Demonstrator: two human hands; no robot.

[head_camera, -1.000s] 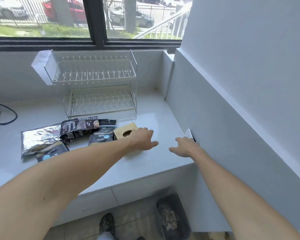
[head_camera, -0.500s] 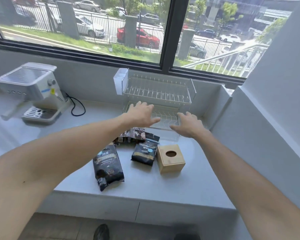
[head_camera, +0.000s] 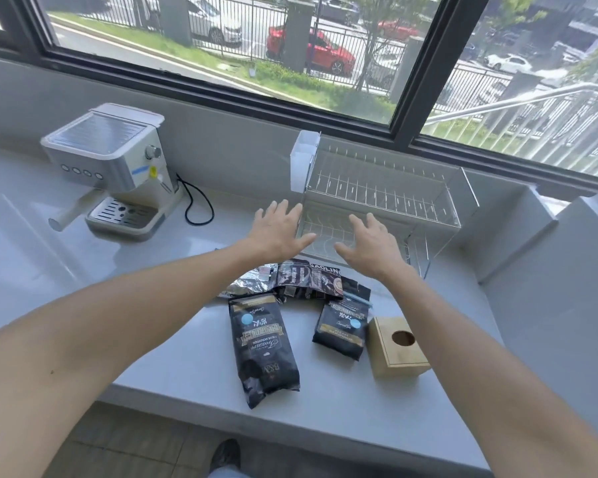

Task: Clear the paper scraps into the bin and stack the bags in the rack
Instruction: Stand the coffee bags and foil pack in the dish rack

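While the bags (head_camera: 292, 313) lie in a loose cluster near the counter's (head_camera: 159, 326) front edge, both hands hover past them, in front of the two-tier wire rack (head_camera: 382, 201) at the back. Left hand (head_camera: 277, 229) and right hand (head_camera: 370, 244) are spread and hold nothing. The largest bag (head_camera: 263, 346) lies front-to-back, likely nearer the left hand, with a wooden box (head_camera: 396, 346) flanking the cluster.
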